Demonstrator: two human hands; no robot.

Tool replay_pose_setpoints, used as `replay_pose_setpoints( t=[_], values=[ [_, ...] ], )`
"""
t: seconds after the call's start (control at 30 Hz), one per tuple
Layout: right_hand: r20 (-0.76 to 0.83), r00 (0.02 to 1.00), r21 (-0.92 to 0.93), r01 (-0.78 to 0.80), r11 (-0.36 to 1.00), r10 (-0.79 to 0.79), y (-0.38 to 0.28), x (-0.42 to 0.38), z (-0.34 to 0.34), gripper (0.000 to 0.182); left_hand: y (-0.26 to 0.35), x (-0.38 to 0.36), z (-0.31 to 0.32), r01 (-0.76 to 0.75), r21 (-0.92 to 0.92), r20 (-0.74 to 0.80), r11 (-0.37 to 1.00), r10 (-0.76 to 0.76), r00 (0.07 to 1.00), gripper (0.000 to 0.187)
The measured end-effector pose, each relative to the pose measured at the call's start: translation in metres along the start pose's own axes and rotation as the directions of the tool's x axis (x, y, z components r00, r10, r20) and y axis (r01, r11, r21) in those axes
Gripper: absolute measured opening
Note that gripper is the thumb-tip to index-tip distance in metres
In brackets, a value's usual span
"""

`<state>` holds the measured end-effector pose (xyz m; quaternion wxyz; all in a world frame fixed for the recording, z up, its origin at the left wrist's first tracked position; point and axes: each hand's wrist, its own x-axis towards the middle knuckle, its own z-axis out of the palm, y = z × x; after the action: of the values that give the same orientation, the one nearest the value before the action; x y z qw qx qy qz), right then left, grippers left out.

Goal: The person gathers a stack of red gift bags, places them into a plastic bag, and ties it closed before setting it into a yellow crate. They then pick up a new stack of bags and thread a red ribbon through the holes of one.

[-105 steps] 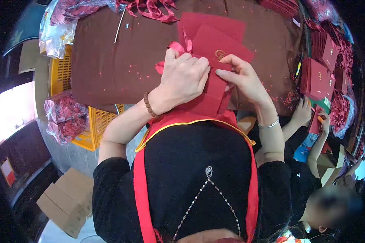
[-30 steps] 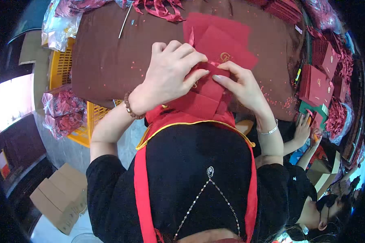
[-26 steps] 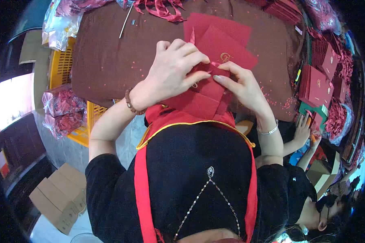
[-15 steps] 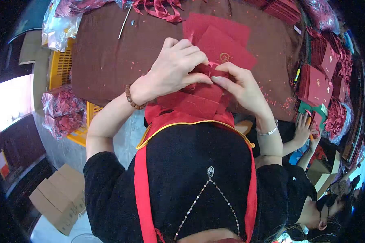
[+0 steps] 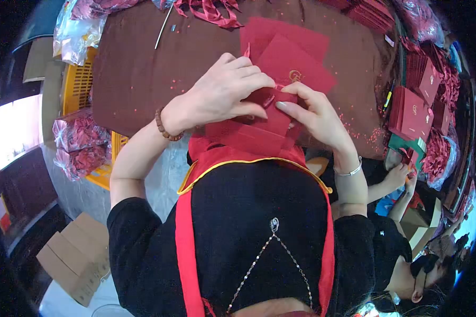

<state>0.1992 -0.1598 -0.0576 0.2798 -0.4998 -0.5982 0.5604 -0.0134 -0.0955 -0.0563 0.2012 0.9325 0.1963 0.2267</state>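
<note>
My left hand (image 5: 225, 90), with a beaded bracelet, bends over a small red folded piece (image 5: 274, 108); its thumb is apart from its curled fingers, and a pink ribbon (image 5: 281, 86) lies near the index fingertip. My right hand (image 5: 314, 111), with a silver bracelet, has thumb and index finger closed on the edge of the small red folded piece. Behind the hands, red cards or envelopes (image 5: 301, 61) overlap, one with a gold emblem. More red pieces (image 5: 243, 134) lie under my hands at the table edge.
The brown-covered table (image 5: 137, 79) holds red ribbons (image 5: 209, 13), a thin white stick (image 5: 163, 31) and red specks. Stacked red items (image 5: 410, 113) line the right side. A co-worker's hands (image 5: 399, 177) hold something red. At left are a yellow crate (image 5: 79, 87) and a cardboard box (image 5: 76, 259).
My left thumb has moved left, away from my right thumb, showing more of the red folded piece. My right hand has hardly moved. The co-worker's hands have shifted slightly down.
</note>
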Motion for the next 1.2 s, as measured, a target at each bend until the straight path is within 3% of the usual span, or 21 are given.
replay_pose_setpoints(
  t=[0.2, 0.4, 0.47, 0.57, 0.67, 0.77, 0.87, 1.07, 1.17, 1.2],
  values=[
    [0.015, 1.0, 0.02, -0.023, 1.0, 0.023, -0.002, 0.001, 0.0, 0.024, -0.004, 0.002, 0.008, -0.091, 0.083, -0.127, 0.992, 0.101, 0.987, 0.041],
    [0.009, 0.999, 0.032, -0.045, 0.998, 0.044, -0.004, 0.0, 0.0, 0.023, 0.0, 0.002, 0.009, -0.038, 0.16, -0.159, 0.986, 0.064, 0.985, 0.034],
    [0.012, 0.999, 0.006, -0.041, 0.999, 0.041, -0.003, 0.0, -0.002, 0.023, 0.001, 0.002, 0.008, -0.019, 0.152, -0.146, 0.988, 0.042, 0.988, 0.033],
    [0.018, 0.995, -0.037, 0.102, 0.994, -0.101, 0.0, 0.001, -0.001, 0.023, 0.002, 0.001, 0.006, -0.011, 0.11, -0.134, 0.994, 0.026, 0.991, 0.033],
    [-0.018, 1.0, -0.042, 0.023, 0.999, -0.024, -0.003, 0.0, 0.0, 0.023, -0.001, -0.002, 0.007, -0.002, 0.051, -0.107, 0.999, 0.007, 0.994, 0.032],
    [0.013, 0.997, 0.096, -0.081, 0.992, 0.08, -0.005, -0.001, 0.0, 0.024, -0.001, -0.003, 0.004, 0.027, 0.012, -0.063, 1.0, -0.026, 0.998, 0.031],
    [0.012, 1.0, 0.093, -0.018, 0.995, 0.017, 0.0, -0.001, 0.0, 0.024, 0.0, -0.003, 0.003, 0.039, -0.049, -0.044, 0.998, -0.041, 0.998, 0.032],
    [0.01, 0.998, 0.058, -0.064, 0.996, 0.063, -0.001, -0.002, 0.001, 0.025, 0.001, -0.004, 0.014, 0.127, -0.042, -0.086, 0.991, -0.131, 0.988, 0.021],
    [0.01, 0.999, 0.038, -0.049, 0.998, 0.049, -0.007, -0.002, 0.0, 0.023, 0.005, -0.001, 0.011, 0.083, -0.027, -0.131, 0.996, -0.086, 0.988, 0.02],
    [0.009, 0.999, 0.007, -0.033, 0.999, 0.033, -0.007, -0.003, 0.0, 0.022, 0.01, 0.0, 0.005, 0.145, 0.001, -0.015, 0.989, -0.145, 0.989, 0.02]
  ],
)
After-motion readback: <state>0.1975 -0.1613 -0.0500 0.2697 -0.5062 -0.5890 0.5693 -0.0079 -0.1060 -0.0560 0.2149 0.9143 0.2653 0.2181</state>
